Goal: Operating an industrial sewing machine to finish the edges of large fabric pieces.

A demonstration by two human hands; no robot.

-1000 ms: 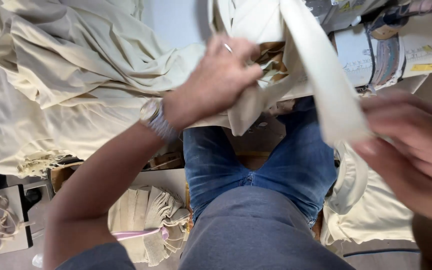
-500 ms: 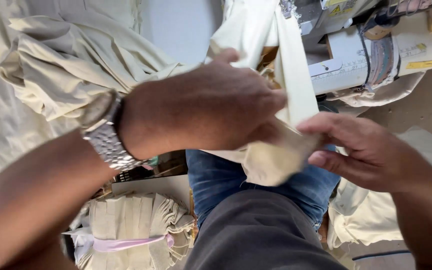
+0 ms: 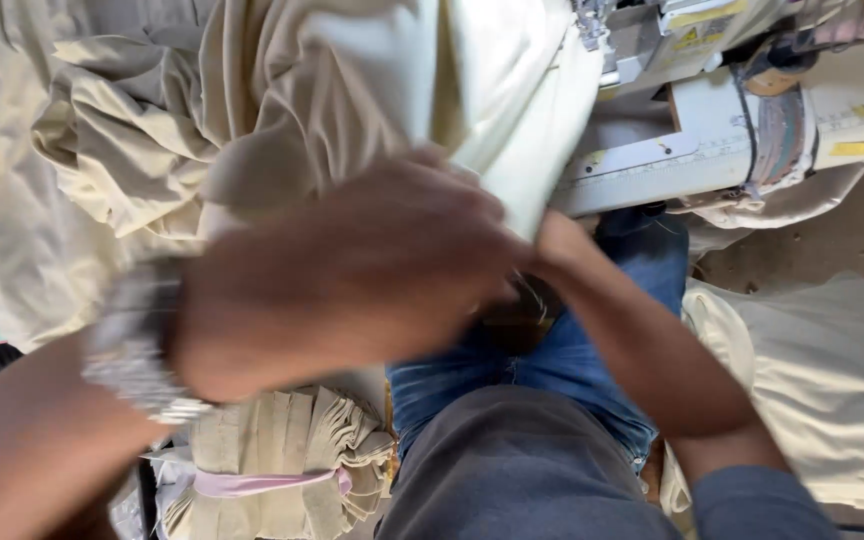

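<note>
Holding the cloth (image 3: 472, 80) up close, the left hand (image 3: 352, 270) fills the middle of the view. It is blurry. Its fingers are curled down over the cloth, but I cannot tell how tight they are or how much they have hold of. A watch (image 3: 132, 345) sits on that wrist.

The right hand is hidden under the left one. Only the right arm (image 3: 642, 350) shows, going in from the lower right. I cannot tell if those fingers are open or closed.

The cloth is pale cream. It hangs from the top of the view down to the hands, over the lap in blue jeans (image 3: 552, 370). Its long way runs up and down, leaning a bit to the right at the top. The top end points at the sewing machine (image 3: 712, 150), and the cloth edge looks like it touches the machine.

What could go wrong? I think the cloth could catch on the metal parts of the machine if it gets pulled hard, because it sits so close. It could also slip out of the hands, since a lot of loose cloth hangs and folds there. More cloth lies in a big pile (image 3: 102, 150) to the left, and the pieces could get mixed up. A tied bundle (image 3: 272, 470) of folded cloth sits low down, near the knee.
</note>
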